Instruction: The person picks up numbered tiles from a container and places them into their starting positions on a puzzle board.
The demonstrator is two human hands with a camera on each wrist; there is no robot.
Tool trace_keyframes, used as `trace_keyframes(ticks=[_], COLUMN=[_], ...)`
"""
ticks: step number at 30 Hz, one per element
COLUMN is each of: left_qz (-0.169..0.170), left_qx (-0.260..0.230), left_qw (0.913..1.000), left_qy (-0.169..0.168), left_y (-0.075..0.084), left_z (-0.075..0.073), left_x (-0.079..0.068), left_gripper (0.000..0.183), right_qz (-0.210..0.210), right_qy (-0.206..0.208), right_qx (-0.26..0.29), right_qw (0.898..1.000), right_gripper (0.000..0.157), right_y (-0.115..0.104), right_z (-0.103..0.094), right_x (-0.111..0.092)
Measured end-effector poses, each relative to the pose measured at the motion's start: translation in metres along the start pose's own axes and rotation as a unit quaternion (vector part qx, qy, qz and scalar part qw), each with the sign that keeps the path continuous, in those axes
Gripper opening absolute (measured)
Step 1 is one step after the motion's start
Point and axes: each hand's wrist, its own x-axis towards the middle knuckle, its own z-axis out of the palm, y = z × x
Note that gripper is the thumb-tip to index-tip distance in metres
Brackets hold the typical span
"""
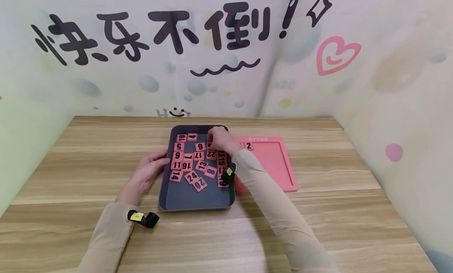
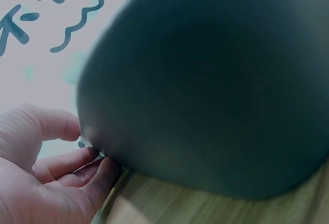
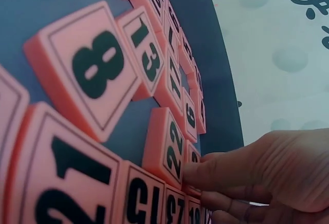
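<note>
The dark blue-grey rectangular tray (image 1: pixel 192 200) rests on the wood-grain table (image 1: pixel 88 159) and holds many square pink tiles printed with black numbers; along its left wall run the tile marked 10 (image 1: pixel 181 138), the tile marked 11 (image 1: pixel 176 165) and the tile marked 14 (image 1: pixel 175 176), among others; at the tray's middle lies the tile marked 13 (image 1: pixel 202 165), with the tile marked 8 (image 1: pixel 210 171) just beside it; nearer the tray's front, the tile marked 24 (image 1: pixel 192 177) touches the tile marked 20 (image 1: pixel 199 184).

The bare left hand (image 1: pixel 150 166) grips the tray's left edge between thumb and fingers; the bare right hand (image 1: pixel 223 139) reaches into the tray's far right part, its thumb and fingers pinching a half-covered tile (image 3: pixel 194 157) (its full number is hidden) right beside the tile marked 22 (image 3: pixel 174 154).

Just right of the tray lies a flat pink frame-like board (image 1: pixel 269 163) with a raised rim; inside it, towards the tray's far end, sit the tile marked 2 (image 1: pixel 249 146) and another tile, partly hidden by the right arm.
</note>
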Motion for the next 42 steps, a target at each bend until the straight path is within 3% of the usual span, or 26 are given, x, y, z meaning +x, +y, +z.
trace_keyframes(ticks=[7,17,29,34,42], left_qz=[0.002,0.006,0.001,-0.003,-0.007], left_qx=[-0.001,0.005,0.0,-0.003,-0.001], left_qw=[1.0,1.0,1.0,1.0,1.0], left_qy=[-0.001,-0.001,0.0,0.001,0.002], left_y=[-0.001,-0.001,0.0,0.0,0.002], left_z=[-0.001,0.0,0.0,0.001,0.002], left_x=[0.0,0.0,0.001,0.001,0.0], left_gripper=[0.056,0.056,0.056,0.057,0.057], right_qz=[-0.022,-0.029,-0.079,-0.106,-0.114], right_qy=[-0.02,-0.01,0.022,0.037,0.073], right_qx=[-0.013,-0.02,0.081,0.117,0.14], right_qw=[0.999,0.999,0.993,0.987,0.981], right_gripper=[0.022,0.024,0.031,0.034,0.032], right_y=[0.001,0.002,0.015,0.03,0.063], right_z=[0.002,0.0,-0.017,-0.025,-0.032], right_x=[0.001,-0.001,-0.021,-0.036,-0.061])
